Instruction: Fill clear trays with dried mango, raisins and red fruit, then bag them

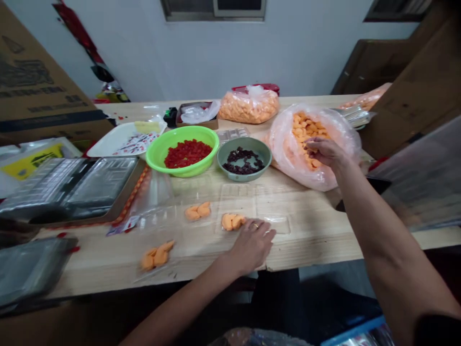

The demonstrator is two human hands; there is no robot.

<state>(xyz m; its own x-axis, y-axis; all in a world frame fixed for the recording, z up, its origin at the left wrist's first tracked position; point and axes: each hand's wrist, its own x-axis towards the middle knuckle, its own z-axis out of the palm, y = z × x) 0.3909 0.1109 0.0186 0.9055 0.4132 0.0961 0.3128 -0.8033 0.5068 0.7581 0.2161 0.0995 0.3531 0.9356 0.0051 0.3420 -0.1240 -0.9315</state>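
Note:
My left hand (254, 245) rests on a clear plastic tray (256, 204), fingers stretched over its near compartments, beside a small pile of orange pieces (232, 221). My right hand (326, 151) reaches into an open plastic bag (333, 178) full of orange, flat-looking pieces (305, 129). Its fingers are closed together over them, and whatever they hold is hidden. Left of the tray, more clear trays carry orange pieces (198, 211) and another orange pile (157, 255) close to the table's front edge.
Behind the trays stand a green bowl (154, 153) of red pieces and a grey-green bowl (243, 177) of dark pieces. A closed bag of orange pieces (248, 106) lies farther back. Stacked clear containers (101, 180) fill the left; cardboard boxes (414, 91) flank the table (309, 226).

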